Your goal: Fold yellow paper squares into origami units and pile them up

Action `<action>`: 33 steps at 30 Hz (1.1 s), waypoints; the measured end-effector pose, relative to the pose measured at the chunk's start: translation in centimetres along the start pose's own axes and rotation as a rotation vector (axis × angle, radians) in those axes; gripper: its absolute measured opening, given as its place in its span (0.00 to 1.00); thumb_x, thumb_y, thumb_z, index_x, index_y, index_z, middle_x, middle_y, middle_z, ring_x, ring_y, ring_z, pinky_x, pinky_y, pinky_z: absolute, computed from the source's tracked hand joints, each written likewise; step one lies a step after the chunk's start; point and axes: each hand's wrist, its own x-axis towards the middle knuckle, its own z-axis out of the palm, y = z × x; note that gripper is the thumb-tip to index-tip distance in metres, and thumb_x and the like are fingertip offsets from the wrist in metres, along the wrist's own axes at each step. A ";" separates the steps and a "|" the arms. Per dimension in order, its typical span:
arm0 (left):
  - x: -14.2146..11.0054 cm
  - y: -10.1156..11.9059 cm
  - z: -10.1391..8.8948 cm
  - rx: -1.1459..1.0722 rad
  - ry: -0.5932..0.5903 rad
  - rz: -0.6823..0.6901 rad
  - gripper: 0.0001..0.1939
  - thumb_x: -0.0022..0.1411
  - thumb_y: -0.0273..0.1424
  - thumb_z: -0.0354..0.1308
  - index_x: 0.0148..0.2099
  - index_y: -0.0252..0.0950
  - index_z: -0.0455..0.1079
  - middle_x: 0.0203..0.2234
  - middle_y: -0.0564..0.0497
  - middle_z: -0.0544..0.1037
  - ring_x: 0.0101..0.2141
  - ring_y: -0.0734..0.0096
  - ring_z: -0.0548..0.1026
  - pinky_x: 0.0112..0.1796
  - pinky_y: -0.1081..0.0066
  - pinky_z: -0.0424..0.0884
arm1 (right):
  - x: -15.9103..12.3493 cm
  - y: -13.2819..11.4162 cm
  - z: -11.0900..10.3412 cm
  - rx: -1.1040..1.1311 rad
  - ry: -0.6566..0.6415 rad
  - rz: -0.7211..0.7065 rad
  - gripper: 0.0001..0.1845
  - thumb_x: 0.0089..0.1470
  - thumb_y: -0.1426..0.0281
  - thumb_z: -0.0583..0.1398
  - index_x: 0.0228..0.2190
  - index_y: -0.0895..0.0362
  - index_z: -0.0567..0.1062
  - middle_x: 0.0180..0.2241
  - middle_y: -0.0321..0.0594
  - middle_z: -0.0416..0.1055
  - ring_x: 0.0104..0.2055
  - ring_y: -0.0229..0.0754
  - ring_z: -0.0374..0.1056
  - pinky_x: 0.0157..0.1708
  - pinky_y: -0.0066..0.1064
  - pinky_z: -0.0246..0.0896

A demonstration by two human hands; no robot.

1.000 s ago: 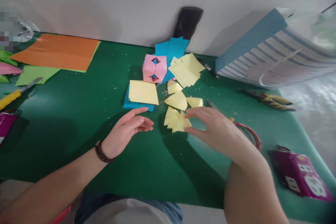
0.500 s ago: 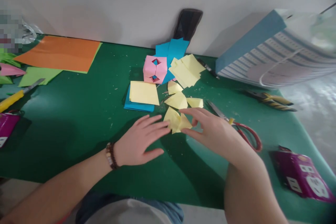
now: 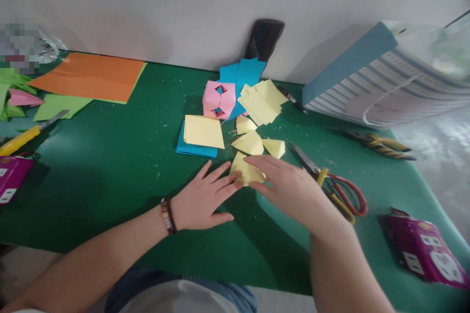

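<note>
On the green tabletop lies a pale yellow folded paper (image 3: 244, 168), between my two hands. My left hand (image 3: 203, 200) is flat with fingers spread, its fingertips touching the paper's left edge. From the other side, my right hand (image 3: 290, 183) has index finger and thumb around the paper's right part; its other fingers are mostly hidden. Just beyond lie more folded yellow pieces (image 3: 249, 142). Left of these is a stack of yellow square sheets (image 3: 203, 131) over blue paper (image 3: 196, 149). A pink folded paper cube (image 3: 219, 100) stands behind the stack.
Red-and-yellow-handled scissors (image 3: 341, 190) lie beside my right hand, with pliers (image 3: 385, 145) farther right. A purple packet (image 3: 426, 244) sits near the right edge. A striped paper bag (image 3: 370, 76) and a phone (image 3: 264, 39) stand at the back. Orange paper (image 3: 91, 77) and a yellow-handled knife (image 3: 22, 139) are leftward.
My right hand has moved slightly left, and the paper's right flap has folded over with it. My left fingertips have shifted a little right. The view has shifted slightly.
</note>
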 end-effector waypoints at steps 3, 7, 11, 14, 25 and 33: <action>0.0 0.0 -0.1 -0.017 0.006 -0.010 0.33 0.63 0.42 0.54 0.67 0.37 0.52 0.66 0.45 0.55 0.67 0.51 0.44 0.64 0.46 0.37 | 0.2 -0.1 0.3 -0.037 0.018 -0.016 0.21 0.55 0.71 0.56 0.52 0.55 0.70 0.50 0.45 0.73 0.41 0.46 0.75 0.32 0.35 0.72; -0.2 0.0 -0.2 -0.028 0.051 -0.032 0.27 0.65 0.42 0.52 0.63 0.37 0.60 0.64 0.44 0.60 0.66 0.51 0.49 0.64 0.46 0.41 | 0.2 -0.1 0.4 -0.102 0.070 -0.031 0.21 0.58 0.70 0.55 0.53 0.56 0.69 0.52 0.47 0.71 0.42 0.47 0.75 0.34 0.35 0.71; -0.6 -0.2 -0.4 -0.056 0.120 -0.039 0.24 0.66 0.41 0.51 0.60 0.36 0.64 0.61 0.44 0.65 0.65 0.53 0.54 0.64 0.48 0.44 | 0.2 0.0 0.4 -0.141 0.132 -0.010 0.18 0.59 0.69 0.56 0.51 0.53 0.72 0.51 0.45 0.71 0.38 0.44 0.75 0.28 0.31 0.69; -0.7 -0.2 -0.5 -0.105 0.158 -0.037 0.22 0.66 0.39 0.53 0.59 0.36 0.65 0.59 0.44 0.67 0.64 0.53 0.56 0.64 0.47 0.44 | 0.3 0.0 0.4 -0.091 0.159 -0.011 0.14 0.60 0.69 0.55 0.47 0.54 0.74 0.46 0.44 0.74 0.38 0.43 0.75 0.30 0.31 0.69; -0.4 -0.1 -0.1 -0.098 0.055 0.013 0.25 0.64 0.39 0.54 0.61 0.39 0.62 0.63 0.45 0.62 0.66 0.52 0.52 0.64 0.44 0.39 | 0.7 -0.3 1.1 -0.025 0.111 0.002 0.12 0.59 0.69 0.56 0.44 0.55 0.74 0.42 0.43 0.73 0.35 0.42 0.74 0.28 0.30 0.67; -0.6 -0.2 -0.1 -0.105 0.097 -0.031 0.19 0.63 0.39 0.55 0.54 0.37 0.68 0.60 0.43 0.66 0.64 0.51 0.55 0.64 0.44 0.41 | 0.8 -0.2 1.8 -0.069 0.103 0.011 0.13 0.59 0.69 0.56 0.45 0.55 0.73 0.43 0.44 0.72 0.35 0.43 0.74 0.27 0.30 0.67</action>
